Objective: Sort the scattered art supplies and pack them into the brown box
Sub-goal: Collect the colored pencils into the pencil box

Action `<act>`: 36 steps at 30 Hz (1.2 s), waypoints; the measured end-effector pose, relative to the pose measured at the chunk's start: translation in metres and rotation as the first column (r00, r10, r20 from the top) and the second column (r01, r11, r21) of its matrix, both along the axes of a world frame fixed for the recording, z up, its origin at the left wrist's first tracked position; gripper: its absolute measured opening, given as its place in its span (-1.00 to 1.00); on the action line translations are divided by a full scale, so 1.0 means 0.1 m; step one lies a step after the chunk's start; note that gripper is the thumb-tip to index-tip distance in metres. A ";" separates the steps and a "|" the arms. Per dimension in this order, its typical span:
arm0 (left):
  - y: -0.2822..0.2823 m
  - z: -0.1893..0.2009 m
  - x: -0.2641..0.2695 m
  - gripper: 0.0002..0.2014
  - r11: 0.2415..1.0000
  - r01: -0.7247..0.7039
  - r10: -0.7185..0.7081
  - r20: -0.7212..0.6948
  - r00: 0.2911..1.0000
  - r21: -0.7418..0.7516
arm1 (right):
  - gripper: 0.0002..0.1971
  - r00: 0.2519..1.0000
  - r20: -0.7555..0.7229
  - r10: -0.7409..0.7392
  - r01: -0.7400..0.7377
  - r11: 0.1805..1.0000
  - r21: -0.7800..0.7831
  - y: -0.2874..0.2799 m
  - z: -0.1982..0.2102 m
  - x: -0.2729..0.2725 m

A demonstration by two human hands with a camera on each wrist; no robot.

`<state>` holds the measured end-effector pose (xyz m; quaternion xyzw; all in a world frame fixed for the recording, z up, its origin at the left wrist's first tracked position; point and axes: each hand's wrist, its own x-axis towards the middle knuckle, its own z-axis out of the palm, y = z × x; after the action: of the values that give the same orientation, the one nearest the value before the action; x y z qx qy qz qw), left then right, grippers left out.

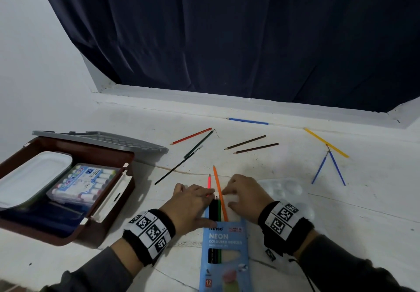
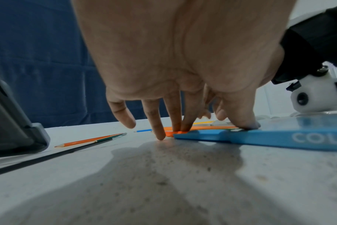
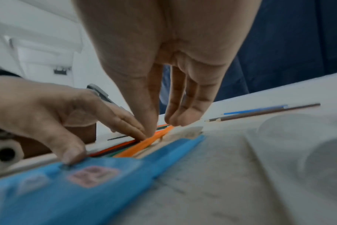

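Observation:
A blue Neon coloured-pencil packet [image 1: 223,246] lies flat near the front edge, its open mouth facing away. Black and green pencils [image 1: 214,210] sit partly inside it. My left hand [image 1: 204,195] lies with straight fingers pressing a neon red pencil [image 1: 209,180] at the mouth, and its thumb presses the packet [image 2: 279,137]. My right hand [image 1: 225,193] pinches an orange pencil [image 1: 217,182] between thumb and fingertips, with the pencil's rear end in the mouth [image 3: 144,144]. The brown box [image 1: 109,219] stands open at the left.
The box holds a white tray [image 1: 31,175] and a marker set [image 1: 86,182]; its grey lid [image 1: 102,138] lies behind. Red [image 1: 192,136], brown [image 1: 245,142], yellow [image 1: 326,142] and blue [image 1: 248,121] pencils lie scattered beyond. A clear palette [image 1: 286,189] sits under my right wrist.

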<state>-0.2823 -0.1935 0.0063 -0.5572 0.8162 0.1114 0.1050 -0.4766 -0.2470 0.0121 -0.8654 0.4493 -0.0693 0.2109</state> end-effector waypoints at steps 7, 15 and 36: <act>0.01 -0.01 -0.01 -0.25 1.000 0.009 -0.009 0.017 1.000 -0.022 | -0.53 0.912 -0.337 0.235 -0.262 0.964 -0.037 0.00 -0.05 0.05; -0.01 -0.05 0.00 -0.26 0.999 0.014 -0.013 0.017 1.000 -0.033 | -0.87 0.918 -0.331 0.216 -0.249 0.967 -0.059 0.18 -0.02 0.06; -0.04 0.00 -0.02 -0.25 1.000 0.012 -0.012 0.028 1.000 -0.014 | -0.73 0.923 -0.349 0.163 -0.195 0.979 -0.058 0.08 -0.01 0.10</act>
<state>-0.2845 -0.1978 0.0067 -0.5545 0.8187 0.0972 0.1134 -0.4662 -0.2393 0.0113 -0.9104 0.3944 0.0811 0.0951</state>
